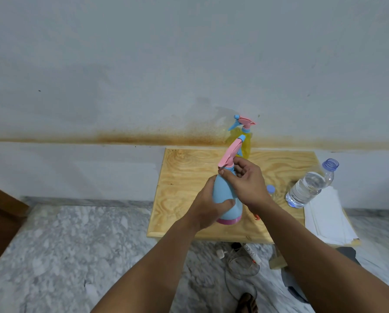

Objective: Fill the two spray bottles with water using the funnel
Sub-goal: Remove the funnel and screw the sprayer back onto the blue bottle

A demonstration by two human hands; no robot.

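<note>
Both hands worked the blue spray bottle (225, 195) above the wooden board (184, 177): left hand (208, 208) clasped its body, right hand (245, 181) pinched the collar. Steadying the body while twisting would likely free the pink trigger head (231, 154) cleanly.

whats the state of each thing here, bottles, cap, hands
blue spray bottle: upright, held, pink spray head still on
yellow spray bottle: standing at the back of the wooden table, spray head on
water bottle: uncapped, leaning, water inside
blue cap: off, lying on the table
left hand: wrapped around the blue bottle's body
right hand: gripping the collar under the spray head
</note>
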